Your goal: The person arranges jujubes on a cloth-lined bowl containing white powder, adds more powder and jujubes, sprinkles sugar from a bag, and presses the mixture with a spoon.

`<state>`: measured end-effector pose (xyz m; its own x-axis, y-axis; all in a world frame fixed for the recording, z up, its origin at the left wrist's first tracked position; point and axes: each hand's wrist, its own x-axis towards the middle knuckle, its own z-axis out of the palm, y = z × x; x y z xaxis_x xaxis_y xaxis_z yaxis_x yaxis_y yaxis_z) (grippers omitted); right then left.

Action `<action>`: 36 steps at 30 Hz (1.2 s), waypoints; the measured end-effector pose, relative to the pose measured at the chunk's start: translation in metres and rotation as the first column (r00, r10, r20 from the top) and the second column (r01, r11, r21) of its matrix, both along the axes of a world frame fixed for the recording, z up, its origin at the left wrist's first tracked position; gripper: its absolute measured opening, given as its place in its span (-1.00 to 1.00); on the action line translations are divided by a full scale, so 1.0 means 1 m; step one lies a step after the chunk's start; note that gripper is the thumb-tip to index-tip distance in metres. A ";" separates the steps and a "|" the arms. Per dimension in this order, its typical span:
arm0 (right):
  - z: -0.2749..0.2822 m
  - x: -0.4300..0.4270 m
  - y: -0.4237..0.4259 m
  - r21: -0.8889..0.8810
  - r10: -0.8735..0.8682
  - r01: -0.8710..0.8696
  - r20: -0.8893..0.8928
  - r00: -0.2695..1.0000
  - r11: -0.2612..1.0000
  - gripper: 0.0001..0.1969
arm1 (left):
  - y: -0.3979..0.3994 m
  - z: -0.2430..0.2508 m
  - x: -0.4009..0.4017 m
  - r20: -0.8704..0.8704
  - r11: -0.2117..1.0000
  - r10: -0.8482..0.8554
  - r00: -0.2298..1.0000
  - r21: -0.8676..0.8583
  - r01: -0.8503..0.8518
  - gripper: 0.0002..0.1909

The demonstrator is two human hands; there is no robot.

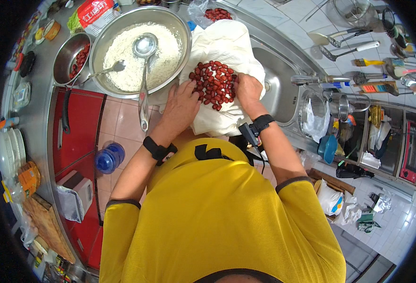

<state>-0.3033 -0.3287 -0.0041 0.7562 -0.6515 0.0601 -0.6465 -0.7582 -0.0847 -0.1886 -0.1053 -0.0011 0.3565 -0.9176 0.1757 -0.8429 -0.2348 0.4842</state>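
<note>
Red dates (213, 84) lie in a single spread layer on a white cloth (222, 39), which drapes over the counter's front edge. My left hand (182, 106) rests at the left border of the dates, fingers a little apart and tips touching them. At the opposite border, my right hand (247, 88) has its fingers curled against the dates; whether it pinches one is hidden. Left of the cloth stands a large steel basin (185, 46) of white rice (123, 58). A steel ladle (144, 85) and a smaller spoon (117, 66) lie across it.
A small pot (61, 67) with more dates sits left of the basin, its black handle jutting past the counter edge. Behind the cloth is a plastic bag (198, 12) beside more dates. The sink (282, 81) lies right. A blue water bottle (110, 158) is on the floor.
</note>
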 end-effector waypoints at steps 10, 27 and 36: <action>0.000 -0.001 -0.004 -0.073 0.086 -0.089 -0.042 0.995 0.993 -0.85 | -0.001 0.001 -0.001 0.006 1.000 0.000 1.000 0.017 0.000 -0.75; 0.005 0.023 0.019 0.301 0.221 -0.260 0.157 0.963 0.918 -0.74 | 0.002 0.001 0.002 -0.018 1.000 -0.013 1.000 -0.018 0.013 -0.75; 0.038 -0.010 -0.014 0.316 0.111 -0.113 0.024 0.993 0.942 -0.89 | 0.001 -0.002 0.002 -0.003 0.999 0.003 1.000 -0.037 -0.003 -0.77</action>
